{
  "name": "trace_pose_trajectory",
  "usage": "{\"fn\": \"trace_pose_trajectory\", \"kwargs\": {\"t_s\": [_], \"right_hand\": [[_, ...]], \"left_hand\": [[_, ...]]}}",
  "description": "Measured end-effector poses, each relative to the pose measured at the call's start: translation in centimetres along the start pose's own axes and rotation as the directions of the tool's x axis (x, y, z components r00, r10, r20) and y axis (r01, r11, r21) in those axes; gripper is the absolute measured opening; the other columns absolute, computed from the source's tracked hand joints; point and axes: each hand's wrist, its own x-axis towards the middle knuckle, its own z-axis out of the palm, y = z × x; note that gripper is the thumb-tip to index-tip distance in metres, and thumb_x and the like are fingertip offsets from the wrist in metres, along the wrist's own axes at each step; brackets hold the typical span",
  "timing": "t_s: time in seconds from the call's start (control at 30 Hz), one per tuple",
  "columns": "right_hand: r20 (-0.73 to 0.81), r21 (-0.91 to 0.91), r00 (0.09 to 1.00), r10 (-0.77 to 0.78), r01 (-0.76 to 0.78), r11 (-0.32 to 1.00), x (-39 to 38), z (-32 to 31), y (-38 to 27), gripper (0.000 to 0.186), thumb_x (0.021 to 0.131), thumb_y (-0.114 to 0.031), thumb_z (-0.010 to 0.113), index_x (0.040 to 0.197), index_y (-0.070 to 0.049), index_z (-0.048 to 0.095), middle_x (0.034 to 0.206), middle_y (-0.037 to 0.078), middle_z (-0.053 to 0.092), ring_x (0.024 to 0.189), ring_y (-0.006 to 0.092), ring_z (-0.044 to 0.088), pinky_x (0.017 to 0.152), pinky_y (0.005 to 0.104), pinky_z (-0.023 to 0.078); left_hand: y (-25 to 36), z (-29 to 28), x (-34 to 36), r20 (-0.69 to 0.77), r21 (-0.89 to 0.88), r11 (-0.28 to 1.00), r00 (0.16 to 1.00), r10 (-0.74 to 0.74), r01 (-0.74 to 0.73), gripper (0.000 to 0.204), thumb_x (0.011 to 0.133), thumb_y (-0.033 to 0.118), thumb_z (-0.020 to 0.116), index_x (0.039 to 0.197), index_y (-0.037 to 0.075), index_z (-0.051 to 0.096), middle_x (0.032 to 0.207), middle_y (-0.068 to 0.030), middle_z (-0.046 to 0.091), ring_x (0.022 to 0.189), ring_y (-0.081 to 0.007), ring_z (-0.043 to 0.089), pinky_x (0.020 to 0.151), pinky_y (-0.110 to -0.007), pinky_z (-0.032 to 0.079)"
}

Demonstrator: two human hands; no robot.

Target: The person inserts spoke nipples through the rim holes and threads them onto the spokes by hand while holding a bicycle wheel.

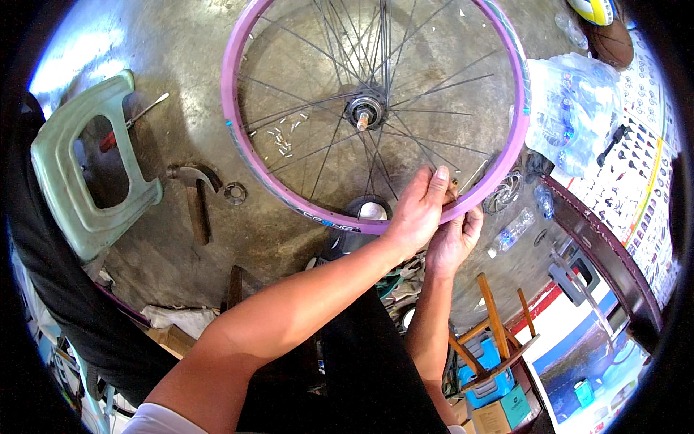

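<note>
Over the grey concrete floor (195, 141), we have a bicycle wheel (363, 112) with thin dark metal spokes (434, 112) and a purple rim (230, 79). We judge it light, stiff at the rim, bendable at the spokes; best held by the rim. Our bare left hand (418, 206) narrows at the inner edge; our bare right hand (454, 246) curls against the outer. Whether either clamps anything, we cannot tell.

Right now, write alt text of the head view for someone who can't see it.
A left hand and right hand touch a purple bicycle rim at its lower right, black spokes fanning from the hub. Spoke nipples and a hammer lie on the floor.
</note>
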Motion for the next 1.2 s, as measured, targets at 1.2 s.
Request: {"fn": "trace_pose_trajectory", "kwargs": {"t_s": [1.2], "right_hand": [[-0.026, -0.07, 0.999, -0.043, 0.042, 0.997, -0.2, 1.2, -0.6, 0.009, 0.1, 0.001, 0.061, 0.109, -0.001, 0.064, 0.114, 0.006, 0.065, 0.107, 0.0172, 0.063, 0.097, 0.0346, 0.051]], "left_hand": [[0.8, 0.2, -0.2, 0.016, -0.033, 0.999, 1.0, 0.003, -0.002, 0.037, 0.111, 0.039, 0.043, 0.106, 0.003, 0.052, 0.099, -0.0083, 0.063, 0.097, -0.0188, 0.065, 0.093, -0.035, 0.053]]}}
